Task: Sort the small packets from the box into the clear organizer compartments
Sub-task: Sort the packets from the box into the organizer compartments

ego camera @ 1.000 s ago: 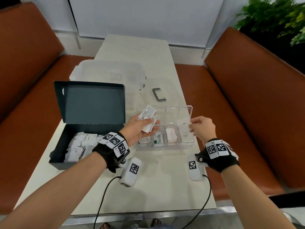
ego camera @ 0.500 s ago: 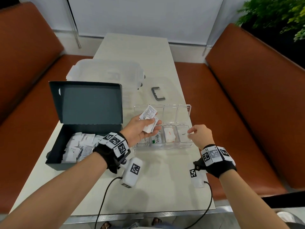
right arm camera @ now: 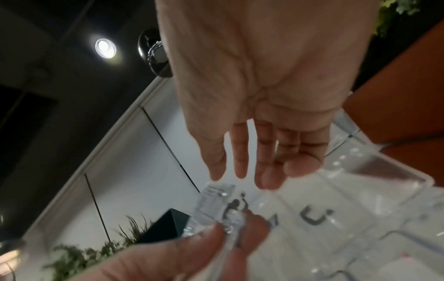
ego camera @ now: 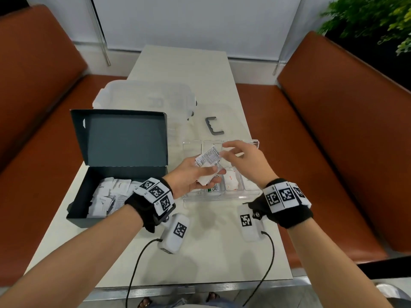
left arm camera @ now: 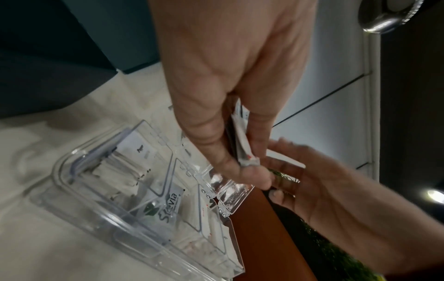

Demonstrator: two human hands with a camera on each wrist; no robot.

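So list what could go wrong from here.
1. The left hand holds several packets fanned loosely; as the right hand pulls one, others may slip out.
2. This happens above the clear organizer, so a dropped packet may land in the wrong compartment.

White packets (ego camera: 208, 157) fanned above clear organizer (ego camera: 253, 192).

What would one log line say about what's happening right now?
left hand: holds packets | right hand: open, reaching for packets | organizer: partly filled | box: packets remain
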